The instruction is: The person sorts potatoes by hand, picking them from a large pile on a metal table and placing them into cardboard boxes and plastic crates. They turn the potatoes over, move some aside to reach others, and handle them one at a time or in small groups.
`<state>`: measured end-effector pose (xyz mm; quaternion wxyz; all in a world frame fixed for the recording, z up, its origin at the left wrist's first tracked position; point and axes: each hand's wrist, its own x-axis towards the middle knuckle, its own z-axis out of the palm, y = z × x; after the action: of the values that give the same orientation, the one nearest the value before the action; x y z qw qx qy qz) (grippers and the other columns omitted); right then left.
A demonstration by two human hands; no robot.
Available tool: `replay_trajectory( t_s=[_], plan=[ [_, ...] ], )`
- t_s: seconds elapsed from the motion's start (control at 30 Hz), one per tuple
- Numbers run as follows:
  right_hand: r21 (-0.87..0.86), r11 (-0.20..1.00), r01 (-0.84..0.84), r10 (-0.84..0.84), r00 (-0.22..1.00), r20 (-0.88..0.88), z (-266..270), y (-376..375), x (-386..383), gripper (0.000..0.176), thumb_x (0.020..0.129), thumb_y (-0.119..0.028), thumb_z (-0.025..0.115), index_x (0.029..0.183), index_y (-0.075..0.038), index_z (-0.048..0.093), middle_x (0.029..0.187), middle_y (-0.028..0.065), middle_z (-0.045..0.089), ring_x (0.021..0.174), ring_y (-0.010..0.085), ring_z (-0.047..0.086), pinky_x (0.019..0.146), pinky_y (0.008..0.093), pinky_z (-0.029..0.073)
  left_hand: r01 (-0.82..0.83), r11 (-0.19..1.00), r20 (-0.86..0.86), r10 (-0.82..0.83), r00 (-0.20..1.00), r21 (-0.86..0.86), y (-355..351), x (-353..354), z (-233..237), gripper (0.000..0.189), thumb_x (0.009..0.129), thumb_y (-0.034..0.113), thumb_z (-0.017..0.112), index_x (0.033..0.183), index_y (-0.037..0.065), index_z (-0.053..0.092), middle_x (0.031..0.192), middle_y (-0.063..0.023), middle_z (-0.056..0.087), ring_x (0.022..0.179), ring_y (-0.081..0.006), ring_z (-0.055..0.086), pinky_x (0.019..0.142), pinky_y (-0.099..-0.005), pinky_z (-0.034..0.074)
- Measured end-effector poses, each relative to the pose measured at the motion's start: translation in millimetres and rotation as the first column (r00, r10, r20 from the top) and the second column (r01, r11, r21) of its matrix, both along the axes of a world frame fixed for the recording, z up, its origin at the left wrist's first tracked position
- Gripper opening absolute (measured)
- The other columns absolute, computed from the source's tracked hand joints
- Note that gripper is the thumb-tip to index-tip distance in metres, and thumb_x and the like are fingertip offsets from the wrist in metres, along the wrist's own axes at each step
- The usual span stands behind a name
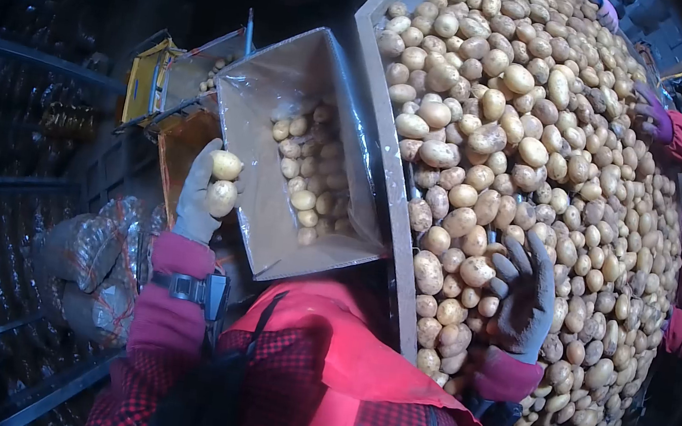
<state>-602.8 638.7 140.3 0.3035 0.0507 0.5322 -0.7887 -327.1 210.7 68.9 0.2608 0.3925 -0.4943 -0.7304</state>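
In my gloved left hand (199, 200) are two pale potatoes (226, 166), one above the other, at the left edge of a lined cardboard box (246, 116). Several rows of potatoes (303, 200) lie in the bottom of that box. My gloved right hand (524, 299) rests over the big potato heap (532, 109) on the table, palm turned left and fingers apart. Its fingertips are right beside a potato (477, 271), and nothing is gripped in it.
A raised rim (390, 159) runs between the box and the heap. Another person's gloved hand (653, 115) reaches onto the heap's far side. Filled clear bags (85, 250) stand at left, near a yellow-framed stand (146, 80).
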Motion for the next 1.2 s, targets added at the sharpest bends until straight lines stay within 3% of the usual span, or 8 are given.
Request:
replay_trajectory(
  t_s=[0.23, 0.33, 0.5, 0.57, 0.63, 0.77, 0.93, 1.2],
  plan=[
    [-0.042, 0.999, 0.015, -0.01, 0.995, 0.097, -6.8, 9.7, -3.7, 0.055, 0.105, -0.041, 0.058, 0.147, -0.007, 0.052, 0.136, 0.0172, 0.062, 0.103, 0.0227, 0.068, 0.081, 0.0329, 0.056, 0.082, 0.994, -0.011, -0.083, 0.997, -0.071, 35.3, -67.7, 4.0, 0.052, 0.108, 0.034, 0.055, 0.153, 0.01, 0.044, 0.13, -0.0077, 0.061, 0.104, -0.0162, 0.066, 0.073, -0.0304, 0.06],
    [-0.141, 0.99, 0.001, 0.012, 0.996, 0.092, -8.8, 12.0, -5.7, 0.058, 0.104, -0.041, 0.059, 0.149, -0.005, 0.05, 0.138, 0.0172, 0.061, 0.107, 0.0226, 0.067, 0.083, 0.0342, 0.056, 0.206, 0.899, 0.271, -0.103, 0.957, -0.386, 17.2, -87.2, -14.7, 0.052, 0.108, 0.024, 0.053, 0.152, -0.001, 0.043, 0.147, -0.0156, 0.052, 0.135, -0.0247, 0.052, 0.113, -0.0378, 0.043],
    [-0.238, 0.959, 0.152, -0.161, 0.987, -0.019, -12.8, 18.2, -8.6, 0.062, 0.106, -0.037, 0.054, 0.155, -0.002, 0.04, 0.146, 0.0186, 0.055, 0.117, 0.0243, 0.063, 0.091, 0.0355, 0.055, 0.424, 0.506, 0.287, -0.328, 0.9, -0.751, 102.0, -178.0, 37.5, 0.052, 0.096, 0.013, 0.068, 0.144, -0.001, 0.052, 0.141, -0.0176, 0.058, 0.132, -0.0268, 0.053, 0.114, -0.0401, 0.041],
    [-0.261, 0.953, 0.155, -0.172, 0.984, -0.045, -8.4, 17.9, -9.6, 0.063, 0.108, -0.038, 0.05, 0.157, 0.0, 0.035, 0.148, 0.0188, 0.053, 0.119, 0.0242, 0.062, 0.092, 0.0348, 0.054, 0.46, 0.038, 0.404, -0.42, 0.813, -0.887, 131.0, -215.6, 58.8, 0.059, 0.09, 0.01, 0.071, 0.146, 0.0, 0.053, 0.143, -0.0193, 0.057, 0.132, -0.0322, 0.056, 0.113, -0.0423, 0.043],
    [-0.244, 0.957, 0.159, -0.172, 0.985, -0.032, -11.6, 18.1, -9.8, 0.064, 0.108, -0.038, 0.049, 0.157, 0.0, 0.035, 0.148, 0.0181, 0.053, 0.117, 0.023, 0.062, 0.091, 0.0336, 0.054, 0.414, -0.174, 0.437, -0.547, 0.714, -0.894, 165.3, -260.6, 76.7, 0.061, 0.087, 0.018, 0.074, 0.144, 0.005, 0.056, 0.142, -0.0201, 0.057, 0.133, -0.0418, 0.052, 0.115, -0.0514, 0.038],
    [-0.268, 0.944, 0.191, -0.179, 0.981, 0.069, -9.3, 15.2, -13.5, 0.051, 0.111, -0.032, 0.046, 0.151, 0.0, 0.041, 0.13, 0.0121, 0.061, 0.107, 0.0178, 0.065, 0.084, 0.0292, 0.057, 0.285, -0.605, 0.627, -0.481, 0.613, -0.743, 209.0, -337.0, 65.9, 0.059, 0.086, 0.029, 0.074, 0.143, 0.023, 0.059, 0.147, -0.0145, 0.053, 0.141, -0.0389, 0.042, 0.118, -0.0603, 0.028],
    [-0.244, 0.965, 0.099, -0.092, 0.995, 0.042, -1.5, 19.7, -11.2, 0.063, 0.101, -0.029, 0.055, 0.155, -0.001, 0.037, 0.134, 0.0099, 0.058, 0.111, 0.015, 0.061, 0.088, 0.0267, 0.053, 0.129, -0.634, 0.523, -0.487, 0.7, -0.763, 222.4, -401.9, 35.2, 0.031, 0.083, 0.029, 0.076, 0.113, 0.026, 0.072, 0.139, -0.0105, 0.06, 0.136, -0.0397, 0.046, 0.111, -0.0673, 0.03],
    [-0.327, 0.943, 0.058, -0.053, 0.998, 0.022, -18.7, 24.7, -10.9, 0.044, 0.11, -0.021, 0.05, 0.152, -0.007, 0.045, 0.137, 0.0092, 0.06, 0.111, 0.0148, 0.061, 0.093, 0.0288, 0.052, 0.125, -0.681, 0.565, -0.474, 0.676, -0.721, 211.1, -424.4, 41.3, 0.036, 0.082, 0.035, 0.077, 0.117, 0.026, 0.07, 0.143, -0.0087, 0.058, 0.138, -0.0375, 0.046, 0.114, -0.0667, 0.027]
  ],
)
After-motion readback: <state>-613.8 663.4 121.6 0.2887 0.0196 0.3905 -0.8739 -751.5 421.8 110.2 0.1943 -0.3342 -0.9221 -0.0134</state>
